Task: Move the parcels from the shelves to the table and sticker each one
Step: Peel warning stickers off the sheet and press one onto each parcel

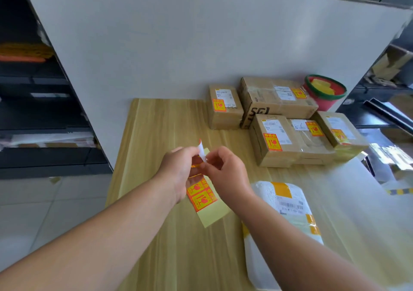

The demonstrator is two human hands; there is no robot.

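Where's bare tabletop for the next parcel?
Free: the table's left and back-left, bordered by the white panel, small box and sticker sheet. Crowded: back-right box cluster and the white bag at front right.

Orange-yellow stickers [202, 195]; brown boxes [277, 102]; white parcel [288, 203]; red-green tub [325, 91].

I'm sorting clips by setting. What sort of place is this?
Probably a parcel depot or mailroom: labelled cardboard parcels with orange stickers on a wooden table, a white mailer bag, and dark storage shelves.
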